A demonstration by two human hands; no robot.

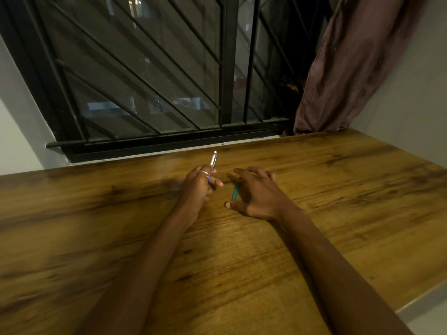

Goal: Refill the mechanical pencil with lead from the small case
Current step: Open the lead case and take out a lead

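At a wooden tabletop (242,250) by a barred window, your left hand (197,189) has its grip closed on the pencil (213,160), tip angled away. Your right hand (256,192) hovers spread, holding nothing, over the teal lead case (235,191) lying flat. Pinch the case by its long sides; keep the pencil steady.

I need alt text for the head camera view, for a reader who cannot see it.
A person's left hand holds a slim white and blue mechanical pencil upright, while the right hand rests open over a small teal lead case lying on a brown wooden table. Behind are a black barred window and a brown curtain.
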